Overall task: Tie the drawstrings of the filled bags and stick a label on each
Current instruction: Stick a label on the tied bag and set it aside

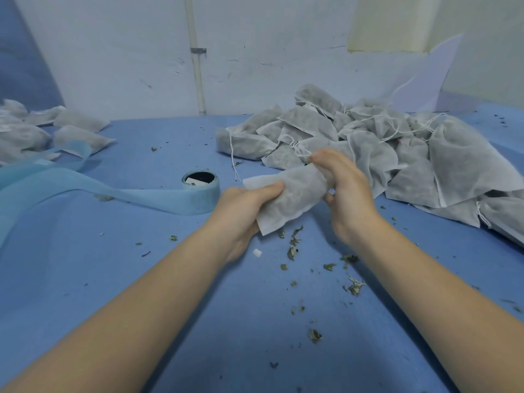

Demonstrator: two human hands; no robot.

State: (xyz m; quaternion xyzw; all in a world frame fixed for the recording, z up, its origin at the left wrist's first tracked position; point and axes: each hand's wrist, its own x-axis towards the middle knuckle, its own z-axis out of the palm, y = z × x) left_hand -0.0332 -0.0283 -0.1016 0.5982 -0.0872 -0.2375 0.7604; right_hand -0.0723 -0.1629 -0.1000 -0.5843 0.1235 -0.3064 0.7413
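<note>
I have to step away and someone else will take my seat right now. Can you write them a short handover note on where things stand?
Left hand grips the body of the filled bag; right hand pinches its gathered neck.
Untied bags, strings loose, lie in the pile at the right; a smaller group of bags lies at the far left.
The label roll sits left of the hands, its backing strip trailing left.
Whether this bag's knot is made cannot be seen; it bears no visible label. The pile remains to tie and label.

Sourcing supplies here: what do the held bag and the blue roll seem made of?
The bag looks like thin non-woven fabric, matte white: dark filling shows through and it creases softly. The blue roll looks like glossy, slightly see-through backing paper or film; which, I cannot tell.
</note>
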